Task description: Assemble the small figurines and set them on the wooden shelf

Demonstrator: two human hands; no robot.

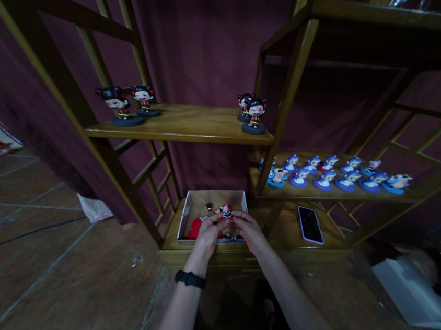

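Over a shallow cardboard box (208,194) on the bottom shelf, my two hands meet around a small red, white and dark figurine (226,211). My left hand (209,233) pinches it from the left, a black band (190,279) at its wrist. From the other side my right hand (248,228) has its fingertips on the figurine. Inside the box lie a red item (195,227) and a small dark figurine (209,207), with more small pieces partly hidden by my hands.
Black-haired figurines on dark bases (123,106) stand at both ends of the middle shelf (196,123). Several purple and blue figurines (325,179) fill the right shelf. A phone (310,225) lies on the bottom shelf. Slanted wooden posts (292,99) frame the shelves. A pale box (411,292) sits on the floor.
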